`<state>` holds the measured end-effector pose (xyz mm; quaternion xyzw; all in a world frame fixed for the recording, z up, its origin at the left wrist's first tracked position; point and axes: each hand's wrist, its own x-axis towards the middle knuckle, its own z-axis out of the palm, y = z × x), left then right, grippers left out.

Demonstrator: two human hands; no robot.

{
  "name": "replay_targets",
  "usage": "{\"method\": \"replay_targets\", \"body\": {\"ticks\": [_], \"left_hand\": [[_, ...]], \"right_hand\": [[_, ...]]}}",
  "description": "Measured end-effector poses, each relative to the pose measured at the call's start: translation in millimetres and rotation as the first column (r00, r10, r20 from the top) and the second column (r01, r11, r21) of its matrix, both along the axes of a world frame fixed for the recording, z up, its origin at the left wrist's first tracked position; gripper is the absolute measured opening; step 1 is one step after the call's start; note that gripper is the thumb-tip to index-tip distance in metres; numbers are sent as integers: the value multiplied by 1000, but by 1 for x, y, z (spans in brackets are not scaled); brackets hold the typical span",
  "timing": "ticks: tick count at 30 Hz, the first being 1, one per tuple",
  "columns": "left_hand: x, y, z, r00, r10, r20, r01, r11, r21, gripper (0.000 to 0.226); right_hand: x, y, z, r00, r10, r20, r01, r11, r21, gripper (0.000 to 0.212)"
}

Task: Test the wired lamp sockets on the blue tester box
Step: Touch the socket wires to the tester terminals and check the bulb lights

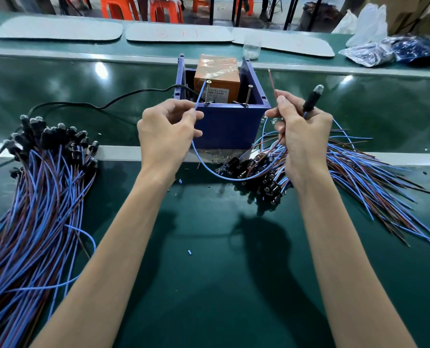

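The blue box (231, 126) sits mid-tabletop, open on top, with an orange block (217, 80) and two upright screws (248, 95) inside. The green tabletop (209, 247) has one heap of wired sockets (40, 197) by the left edge and another heap (359, 172) just right of the box. There are orange stools (166, 11) past the far edge. The left hand (170, 129) pinches a blue wire (200, 95), tip right at the left screw (207, 92). The right hand (301, 136) is curled round a socket (312, 97), bulb up, and pinches its brown wire (272, 82), tip in the air.
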<state>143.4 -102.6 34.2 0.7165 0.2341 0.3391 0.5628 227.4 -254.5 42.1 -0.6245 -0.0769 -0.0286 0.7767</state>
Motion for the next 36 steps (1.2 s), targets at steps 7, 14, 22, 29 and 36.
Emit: {"method": "replay_targets", "body": {"ticks": [7, 14, 22, 29, 36], "left_hand": [[0, 2, -4, 1000, 22, -9, -22, 1000, -1, 17], [1, 6, -8, 999, 44, -10, -44, 999, -1, 15], [5, 1, -12, 997, 21, -68, -22, 1000, -17, 21], [5, 2, -13, 996, -26, -85, 25, 1000, -12, 24], [6, 3, -13, 995, -30, -97, 29, 1000, -6, 24]], "right_hand": [[5, 0, -8, 997, -74, -21, 71, 992, -107, 18], [9, 4, -16, 999, -12, -44, 7, 994, -111, 13], [12, 2, -21, 998, 24, -56, -32, 989, -142, 19], [10, 0, -18, 997, 44, -58, -50, 994, -99, 25], [6, 1, -15, 997, 63, -50, -69, 992, -111, 25]]}}
